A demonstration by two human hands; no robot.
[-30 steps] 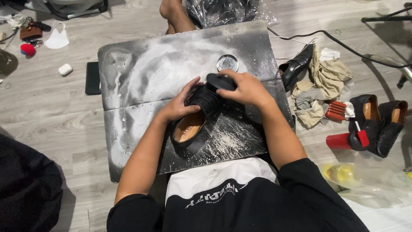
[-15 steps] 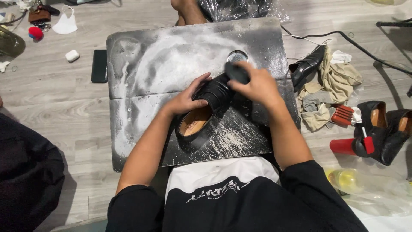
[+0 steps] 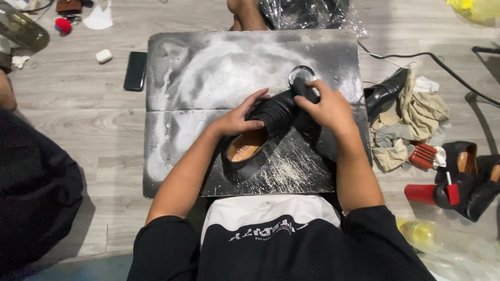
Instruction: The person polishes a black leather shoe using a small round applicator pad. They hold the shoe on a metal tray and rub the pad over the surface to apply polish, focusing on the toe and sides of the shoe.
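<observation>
While the left hand (image 3: 237,120) grips the shoe (image 3: 265,130) at mid-board (image 3: 177,156), right hand (image 3: 325,106) closes on its toe, w/ a tin (image 3: 302,74) at 12 o'clock, rags (image 3: 411,122) at 3.

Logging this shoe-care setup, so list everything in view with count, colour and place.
shoe: 1, black, tan lining, on board under both hands
board: 1, grey, white-smeared, on floor
tin: 1, round, on board by right hand
phone: 1, black, left of board
rags: pile, beige and grey, right of board
brush: 1, red, by rags
can: 1, red, right floor
left hand: grips shoe
right hand: on shoe toe
</observation>
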